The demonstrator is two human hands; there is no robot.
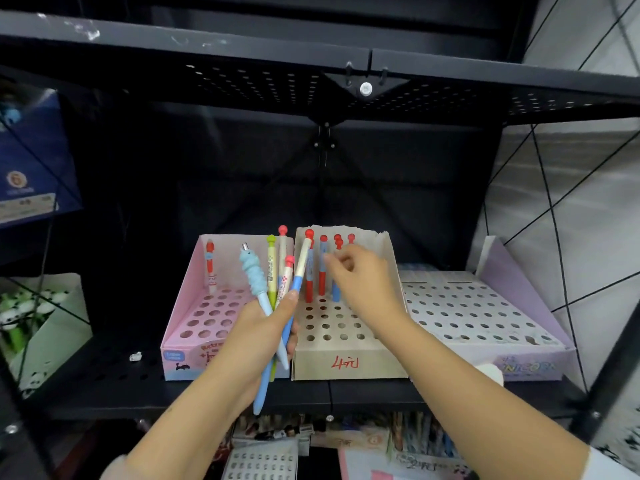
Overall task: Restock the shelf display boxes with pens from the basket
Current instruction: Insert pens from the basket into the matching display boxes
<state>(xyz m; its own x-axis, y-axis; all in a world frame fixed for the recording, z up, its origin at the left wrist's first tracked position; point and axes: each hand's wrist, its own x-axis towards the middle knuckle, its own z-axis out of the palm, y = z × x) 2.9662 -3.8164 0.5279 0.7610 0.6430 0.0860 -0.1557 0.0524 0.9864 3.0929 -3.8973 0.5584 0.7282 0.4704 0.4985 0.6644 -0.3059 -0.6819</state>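
Far left, the pink display box (194, 306) holds just one pen (211, 268) in its back row, holes bare in front. The left hand (256, 330) grips a fan of pens (277, 285), five or so, tips down. Next, the beige box (346, 367) has one back row of red-capped pens (322, 268) standing; the right hand (363, 282) hovers there, fingers curled at a pen top, though I cannot tell whether it pinches it. Rightmost, the lilac box (485, 313) looks empty. So restocking seems barely begun. The basket is out of sight. Room is tight: the upper shelf (311, 39) hangs low, box walls sit side by side.
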